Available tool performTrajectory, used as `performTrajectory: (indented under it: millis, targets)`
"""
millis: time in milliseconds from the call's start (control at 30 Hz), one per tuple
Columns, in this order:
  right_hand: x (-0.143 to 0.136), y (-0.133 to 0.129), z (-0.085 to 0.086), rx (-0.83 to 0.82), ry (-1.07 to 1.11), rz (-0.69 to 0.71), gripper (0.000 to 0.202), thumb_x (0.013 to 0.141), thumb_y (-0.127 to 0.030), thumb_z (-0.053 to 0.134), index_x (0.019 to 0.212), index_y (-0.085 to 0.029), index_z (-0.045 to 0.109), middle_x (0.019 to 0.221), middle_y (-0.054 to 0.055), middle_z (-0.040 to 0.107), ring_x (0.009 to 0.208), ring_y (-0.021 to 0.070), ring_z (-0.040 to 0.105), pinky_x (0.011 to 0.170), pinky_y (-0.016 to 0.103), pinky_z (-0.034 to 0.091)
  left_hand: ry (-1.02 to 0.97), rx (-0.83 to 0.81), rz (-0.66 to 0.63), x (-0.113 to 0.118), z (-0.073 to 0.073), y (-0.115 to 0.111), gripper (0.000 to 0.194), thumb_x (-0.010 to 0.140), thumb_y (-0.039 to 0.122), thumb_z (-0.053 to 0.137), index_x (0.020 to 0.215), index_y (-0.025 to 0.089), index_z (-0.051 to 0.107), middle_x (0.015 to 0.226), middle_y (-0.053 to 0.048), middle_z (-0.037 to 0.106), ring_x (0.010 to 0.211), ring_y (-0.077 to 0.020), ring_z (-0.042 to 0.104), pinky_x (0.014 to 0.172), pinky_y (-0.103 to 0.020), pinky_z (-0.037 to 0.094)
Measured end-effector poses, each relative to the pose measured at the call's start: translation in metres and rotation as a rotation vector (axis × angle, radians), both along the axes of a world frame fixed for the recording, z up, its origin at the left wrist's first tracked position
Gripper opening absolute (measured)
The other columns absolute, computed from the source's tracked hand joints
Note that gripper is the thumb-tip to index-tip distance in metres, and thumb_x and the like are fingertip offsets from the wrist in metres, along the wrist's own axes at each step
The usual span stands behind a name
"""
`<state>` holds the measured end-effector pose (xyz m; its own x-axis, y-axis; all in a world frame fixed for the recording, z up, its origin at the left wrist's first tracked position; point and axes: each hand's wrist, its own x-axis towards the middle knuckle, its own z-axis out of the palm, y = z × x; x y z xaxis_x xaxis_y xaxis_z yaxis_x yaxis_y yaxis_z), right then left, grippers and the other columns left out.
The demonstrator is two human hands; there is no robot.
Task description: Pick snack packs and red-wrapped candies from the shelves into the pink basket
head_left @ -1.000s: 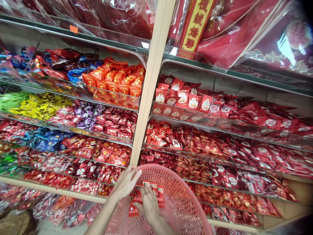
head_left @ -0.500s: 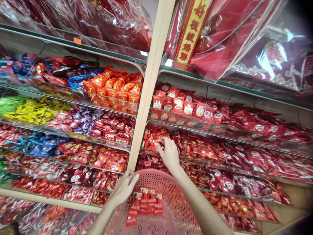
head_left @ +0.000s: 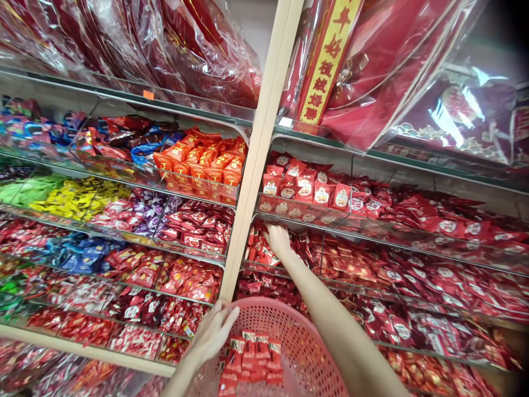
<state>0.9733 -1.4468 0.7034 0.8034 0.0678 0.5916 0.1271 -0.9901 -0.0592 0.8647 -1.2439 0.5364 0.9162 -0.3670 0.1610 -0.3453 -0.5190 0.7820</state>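
Observation:
My left hand (head_left: 212,330) grips the left rim of a pink perforated plastic basket (head_left: 318,336), with the fingers bent over the edge. Several small red packets with cream tops and black characters (head_left: 256,358) lie together inside it. My right hand (head_left: 278,239) reaches past the basket into a shelf compartment of similar red packets (head_left: 263,251). Its fingers are among the packets under the shelf above, and their tips are hidden, so I cannot see whether they hold one.
A pale wooden post (head_left: 248,165) divides the shelving. Clear-fronted compartments of wrapped sweets run along both sides, with orange packets (head_left: 202,162) at left and red cookie packets (head_left: 306,187) above my right hand. Plastic-wrapped red goods (head_left: 198,49) fill the upper shelves.
My right hand has moved deeper into the compartment, and its fingertips have gone out of sight. The basket and the shelves sit slightly lower in view. My left hand stays on the rim.

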Motion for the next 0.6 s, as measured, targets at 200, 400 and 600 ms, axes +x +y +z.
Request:
performTrajectory:
  millis: [200,400,600]
  targets:
    - [-0.013,-0.007,0.002,0.170,-0.088,0.049,0.025,0.087,-0.022,0.042,0.087,-0.018,0.067,0.091,0.012,0.068,0.091,0.0246,0.058,0.080,0.034,0.038,-0.009,0.004,-0.003,0.002,-0.001,0.000,0.048,0.090,0.055,0.023,0.093,0.026,0.061,0.100,-0.002,0.053,0.098,-0.0179,0.053,0.088,-0.030,0.036]
    - [-0.049,-0.018,0.000,0.496,-0.168,0.148,0.028,0.085,-0.035,0.045,0.088,-0.015,0.065,0.086,0.009,0.069,0.077,0.0195,0.061,0.074,0.030,0.044,-0.014,0.007,0.004,0.001,0.000,-0.001,0.050,0.090,0.055,0.023,0.088,0.024,0.061,0.101,-0.003,0.053,0.098,-0.0177,0.053,0.089,-0.030,0.036]
    - [-0.113,-0.005,-0.031,1.038,0.059,0.342,0.031,0.078,-0.047,0.055,0.079,-0.017,0.062,0.068,0.000,0.061,0.060,0.0123,0.053,0.058,0.024,0.045,-0.047,0.060,0.008,0.003,-0.003,-0.002,0.052,0.090,0.055,0.021,0.090,0.023,0.062,0.099,-0.005,0.052,0.098,-0.0187,0.053,0.087,-0.031,0.037]
